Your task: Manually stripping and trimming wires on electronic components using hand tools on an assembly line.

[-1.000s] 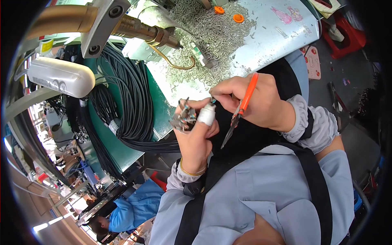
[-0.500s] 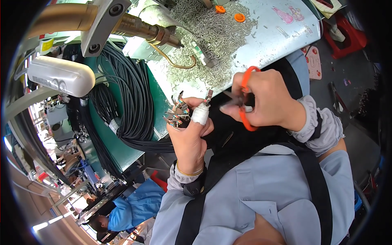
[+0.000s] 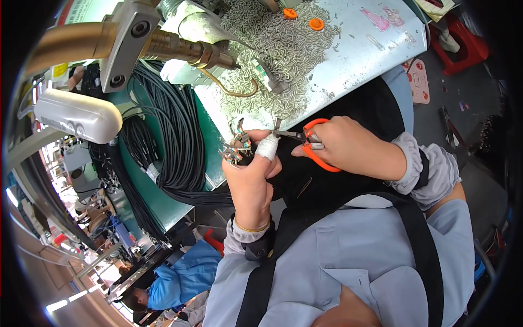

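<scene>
My left hand [image 3: 248,185] is closed around a bunch of cable ends [image 3: 235,150] with metal connectors and short coloured wires. White tape [image 3: 267,148] wraps its thumb. One metal connector [image 3: 277,124] sticks up between the taped thumb and the fingers. My right hand [image 3: 359,150] grips small pliers [image 3: 322,162] with orange handles. The narrow jaws [image 3: 290,134] point left and reach that connector beside the thumb tip; whether they pinch it is too small to tell.
A heap of small metal pieces [image 3: 294,65] covers part of the pale worktop [image 3: 376,60], with two orange rings. A machine nozzle [image 3: 218,57] and a curved brass tube [image 3: 239,94] hang close above my left hand. Coiled black cables [image 3: 180,131] lie at left.
My right hand has brought the pliers left to the connector at my left thumb, and their handles have come closer together. My left hand has stayed almost in place.
</scene>
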### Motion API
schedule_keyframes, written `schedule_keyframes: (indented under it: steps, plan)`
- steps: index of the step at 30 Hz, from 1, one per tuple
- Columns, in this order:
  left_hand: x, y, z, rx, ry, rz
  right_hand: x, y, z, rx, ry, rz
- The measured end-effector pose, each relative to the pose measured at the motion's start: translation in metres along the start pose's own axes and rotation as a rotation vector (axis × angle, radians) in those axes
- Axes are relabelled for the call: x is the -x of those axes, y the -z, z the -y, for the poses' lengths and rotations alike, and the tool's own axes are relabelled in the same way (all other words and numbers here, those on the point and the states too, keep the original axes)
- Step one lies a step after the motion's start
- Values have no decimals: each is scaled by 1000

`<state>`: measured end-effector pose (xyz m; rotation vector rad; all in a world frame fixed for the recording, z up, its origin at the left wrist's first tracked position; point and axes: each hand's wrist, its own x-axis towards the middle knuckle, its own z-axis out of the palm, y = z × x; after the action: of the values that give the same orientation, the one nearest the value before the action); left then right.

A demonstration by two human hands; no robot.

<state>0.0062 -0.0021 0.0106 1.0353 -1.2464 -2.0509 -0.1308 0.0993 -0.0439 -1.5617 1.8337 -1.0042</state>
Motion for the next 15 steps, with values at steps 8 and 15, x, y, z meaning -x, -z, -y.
schedule_keyframes:
  steps: [8, 15]
  plan:
    - [-60, 13, -15, 420, 365, 241, -26, 34, 23, -810, -336, -240]
    - [-85, 13, -19, 508, 457, 322, -80, 42, 11, -687, -263, -184]
